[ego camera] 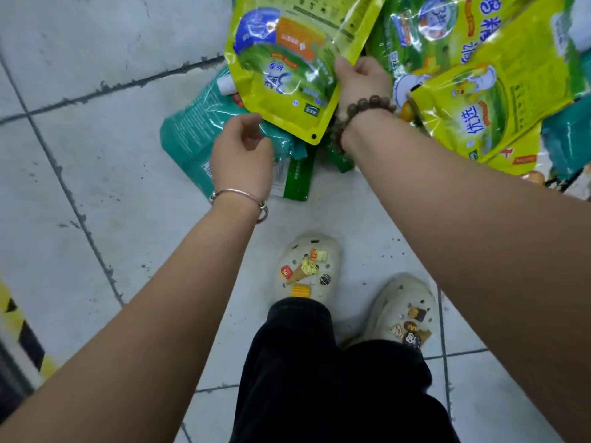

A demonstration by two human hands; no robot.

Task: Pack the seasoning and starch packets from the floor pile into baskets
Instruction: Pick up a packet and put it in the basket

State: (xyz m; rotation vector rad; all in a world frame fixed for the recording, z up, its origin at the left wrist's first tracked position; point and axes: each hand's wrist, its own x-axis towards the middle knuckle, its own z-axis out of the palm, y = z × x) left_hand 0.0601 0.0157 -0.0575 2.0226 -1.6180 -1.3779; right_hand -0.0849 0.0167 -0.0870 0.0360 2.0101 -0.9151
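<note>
Our right hand (361,81) pinches a yellow packet (287,68) by its edge, raised off the floor (96,91) pile (479,91), probably bound for a basket. Our left hand (243,155) hovers with loosely curled, empty fingers over a teal packet (188,129).

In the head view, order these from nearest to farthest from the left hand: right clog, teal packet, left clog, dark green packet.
1. teal packet, under the left hand
2. dark green packet, just right
3. left clog, below
4. right clog, lower right
</note>
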